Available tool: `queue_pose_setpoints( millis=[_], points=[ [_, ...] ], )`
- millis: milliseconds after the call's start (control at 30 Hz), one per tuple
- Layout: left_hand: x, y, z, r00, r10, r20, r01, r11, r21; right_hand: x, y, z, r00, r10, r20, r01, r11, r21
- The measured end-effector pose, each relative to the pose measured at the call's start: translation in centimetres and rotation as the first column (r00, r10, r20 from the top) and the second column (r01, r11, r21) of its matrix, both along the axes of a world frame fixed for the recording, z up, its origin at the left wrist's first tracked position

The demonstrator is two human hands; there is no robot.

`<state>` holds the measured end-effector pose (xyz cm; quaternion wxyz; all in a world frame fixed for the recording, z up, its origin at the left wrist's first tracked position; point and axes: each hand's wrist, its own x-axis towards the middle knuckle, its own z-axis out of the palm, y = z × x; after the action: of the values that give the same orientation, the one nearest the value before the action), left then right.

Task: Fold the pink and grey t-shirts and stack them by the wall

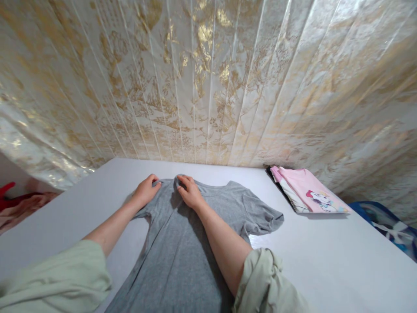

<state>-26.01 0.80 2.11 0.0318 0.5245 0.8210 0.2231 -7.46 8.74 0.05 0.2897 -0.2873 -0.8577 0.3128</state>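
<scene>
A grey T-shirt (182, 243) lies flat on the white table (325, 261), collar toward the wall. My left hand (146, 189) rests on its left shoulder, fingers curled and pinching the fabric. At the collar, my right hand (189, 191) grips the neckline with bent fingers. Both forearms reach out from pale green rolled sleeves. The shirt's right sleeve (263, 217) spreads out toward the right.
A folded pink shirt with a cartoon print (309, 195) tops a small stack at the back right. A blue patterned bag (387, 226) sits at the right edge. Red and pink cloth (19, 206) lies at the far left. A gold-marbled wall (208, 87) backs the table.
</scene>
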Motion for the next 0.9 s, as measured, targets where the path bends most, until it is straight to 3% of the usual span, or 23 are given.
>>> queue_pose_setpoints(
  millis=[167, 300, 433, 600, 733, 900],
  points=[
    [-0.1, 0.6, -0.2, 0.995, -0.006, 0.097, 0.007, 1.000, -0.011, -0.2, -1.0, 0.6, 0.983, -0.017, 0.182, -0.003, 0.994, 0.112],
    [-0.2, 1.5, 0.1, 0.989, -0.008, 0.145, 0.015, 0.999, -0.047, 0.0, -0.4, 0.7, 0.997, -0.061, -0.038, 0.061, 0.998, -0.014],
    [-0.8, 1.9, 0.4, 0.985, 0.140, 0.105, -0.136, 0.990, -0.046, 0.3, 0.5, 0.6, 0.946, -0.269, -0.183, 0.235, 0.954, -0.186],
    [-0.7, 2.2, 0.2, 0.964, 0.265, 0.033, -0.262, 0.962, -0.071, 0.3, -0.4, 0.5, 0.968, -0.252, -0.010, 0.251, 0.966, -0.053],
    [0.5, 3.3, 0.1, 0.993, 0.115, 0.009, -0.115, 0.993, -0.033, 0.2, -1.5, 1.0, 0.972, -0.184, 0.149, 0.176, 0.982, 0.069],
    [1.7, 4.4, 0.0, 0.991, -0.129, 0.028, 0.129, 0.992, -0.005, 0.4, -1.4, 1.6, 0.967, -0.186, 0.175, 0.175, 0.982, 0.074]
  ],
)
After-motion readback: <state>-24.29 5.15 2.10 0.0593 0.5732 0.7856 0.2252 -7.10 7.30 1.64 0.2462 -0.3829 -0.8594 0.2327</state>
